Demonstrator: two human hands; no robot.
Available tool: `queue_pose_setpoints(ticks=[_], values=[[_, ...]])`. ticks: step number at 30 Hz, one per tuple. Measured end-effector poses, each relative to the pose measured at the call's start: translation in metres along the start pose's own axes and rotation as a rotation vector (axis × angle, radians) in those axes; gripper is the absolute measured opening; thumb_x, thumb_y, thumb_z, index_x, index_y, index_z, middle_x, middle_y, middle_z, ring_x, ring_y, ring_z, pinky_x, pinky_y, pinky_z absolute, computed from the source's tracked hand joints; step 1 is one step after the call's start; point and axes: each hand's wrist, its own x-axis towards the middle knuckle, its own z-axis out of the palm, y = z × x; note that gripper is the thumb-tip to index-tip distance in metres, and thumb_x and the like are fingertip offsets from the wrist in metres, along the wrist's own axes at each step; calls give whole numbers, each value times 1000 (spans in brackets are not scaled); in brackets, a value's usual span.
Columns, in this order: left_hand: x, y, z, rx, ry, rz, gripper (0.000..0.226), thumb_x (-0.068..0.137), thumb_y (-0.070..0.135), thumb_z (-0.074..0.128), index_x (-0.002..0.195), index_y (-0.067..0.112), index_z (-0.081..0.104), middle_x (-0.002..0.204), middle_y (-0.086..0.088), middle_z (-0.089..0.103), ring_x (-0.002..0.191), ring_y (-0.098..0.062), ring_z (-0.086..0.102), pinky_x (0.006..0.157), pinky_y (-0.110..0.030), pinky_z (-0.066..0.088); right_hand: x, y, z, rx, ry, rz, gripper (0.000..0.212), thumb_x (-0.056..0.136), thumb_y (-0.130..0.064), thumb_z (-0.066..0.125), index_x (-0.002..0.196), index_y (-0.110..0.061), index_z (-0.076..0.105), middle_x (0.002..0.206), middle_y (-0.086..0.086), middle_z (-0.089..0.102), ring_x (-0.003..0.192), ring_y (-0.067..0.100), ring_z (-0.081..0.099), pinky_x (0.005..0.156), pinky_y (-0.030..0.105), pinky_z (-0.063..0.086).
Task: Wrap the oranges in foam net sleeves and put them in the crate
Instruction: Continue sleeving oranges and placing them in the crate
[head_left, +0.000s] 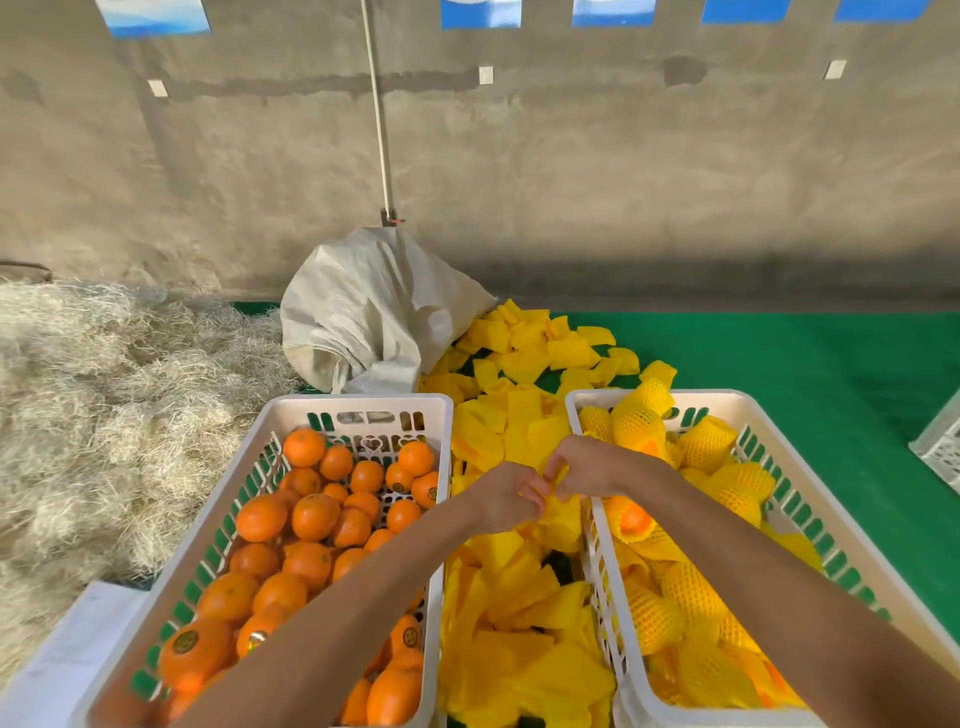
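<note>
A white crate on the left holds several bare oranges. Another white crate on the right holds several oranges wrapped in yellow foam net sleeves. Between the crates lies a heap of flat yellow sleeves. Over that heap my left hand and my right hand meet, and both pinch one yellow sleeve by its upper edge. No orange is in either hand.
A white woven sack lies behind the crates with more yellow sleeves spilling from it onto the green mat. Straw covers the ground to the left. A concrete wall stands behind. Another white crate's corner shows at far right.
</note>
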Motion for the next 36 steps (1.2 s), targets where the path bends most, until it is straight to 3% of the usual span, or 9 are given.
queue_pose_setpoints(ticks=[5,8,19,23,25,27,29,32,36], values=[[2,-10,3,71,121,84,27,99,11,66,125,9,70,123,-7,69,97,-14,61,66,-14,45,8,3,5,11,19,-28,32,88,-22,77,120,-19,73,104,8,71,95,22,68,83,37,58],[0,-12,6,45,142,112,17,96,12,70,111,8,75,102,-2,69,76,-1,63,56,-6,42,12,3,6,3,44,-70,28,86,-20,77,114,-21,75,106,6,71,96,21,66,87,40,58],[-36,-3,41,-9,170,128,15,94,13,75,103,1,75,98,-15,72,66,-8,64,51,-9,44,-13,-2,33,-72,71,-162,24,85,-3,67,93,-23,77,81,1,67,70,15,58,52,26,45],[-57,-10,58,-40,35,95,16,96,13,73,103,-2,74,98,-17,75,78,-19,71,60,-24,53,-27,1,62,-130,34,-198,23,86,-3,66,99,-19,78,86,5,68,79,22,63,62,37,52],[-67,-14,71,-89,-59,97,18,94,15,75,103,-1,76,88,-7,76,81,-17,71,63,-31,54,-32,3,77,-139,31,-215,22,88,-4,64,101,-16,77,89,8,70,72,13,65,59,32,53],[-77,-16,90,-113,-171,117,18,92,18,79,100,2,78,82,5,77,79,-12,72,61,-27,54,-37,3,86,-133,67,-251,15,89,-10,67,99,-12,78,90,5,72,67,2,62,56,19,46],[-86,-16,117,-99,-285,150,15,90,16,80,101,4,80,89,3,80,84,-11,72,66,-21,56,-39,3,91,-137,101,-271,16,88,-15,69,100,-12,79,97,7,74,83,12,66,68,24,47],[-89,-23,158,32,-432,121,24,91,13,79,113,3,78,110,-8,78,103,-17,72,78,-14,53,-41,6,94,-127,114,-271,17,87,-17,69,101,-15,79,103,9,73,90,23,66,72,28,48],[-80,-50,194,836,-388,200,56,93,55,68,140,26,60,141,0,60,129,-22,55,102,-39,49,-44,8,94,-101,96,-273,11,88,-22,68,96,-24,75,94,7,65,76,29,68,67,47,61]])
